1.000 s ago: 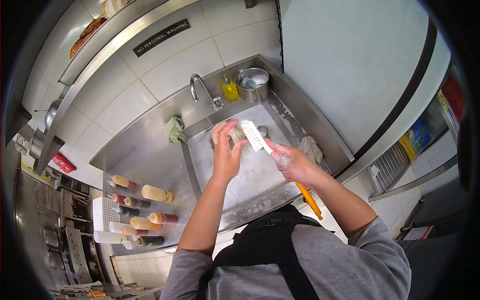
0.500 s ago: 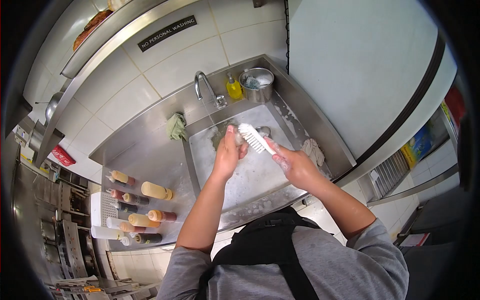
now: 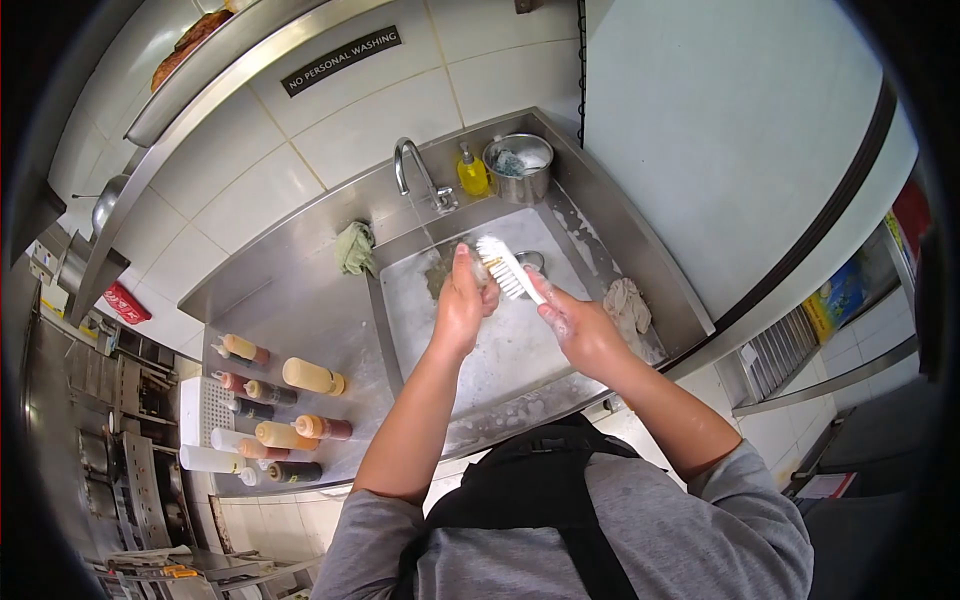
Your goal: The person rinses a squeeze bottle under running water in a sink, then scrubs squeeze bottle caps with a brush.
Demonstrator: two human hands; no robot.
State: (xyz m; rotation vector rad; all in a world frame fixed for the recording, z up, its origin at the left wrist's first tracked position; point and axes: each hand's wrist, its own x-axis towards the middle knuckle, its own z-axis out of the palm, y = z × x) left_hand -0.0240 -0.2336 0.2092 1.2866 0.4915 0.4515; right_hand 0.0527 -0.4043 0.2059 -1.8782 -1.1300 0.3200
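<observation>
Over a steel sink (image 3: 383, 335) of soapy water, my right hand (image 3: 582, 332) grips a white scrubbing brush (image 3: 512, 270) by its handle. Suds cling to that hand's fingers. The bristles face my left hand (image 3: 462, 303), which is closed with its thumb raised. A small pale, see-through thing shows between my left fingers and the brush head; its kind I cannot make out. Behind the brush, a round metal piece (image 3: 531, 262) shows in the sink. Water runs thinly from the tap (image 3: 418, 172) behind my left hand.
Several sauce squeeze bottles (image 3: 312, 375) stand on the left drainboard, near a white perforated basket (image 3: 203, 410). A green cloth (image 3: 355, 248) lies on the sink's left edge, a pale cloth (image 3: 627, 305) on the right. Behind are yellow soap (image 3: 472, 174) and a steel pot (image 3: 520, 185).
The camera view has shifted slightly. The brush has moved a little against the thing in my left hand, and both hands keep their grip.
</observation>
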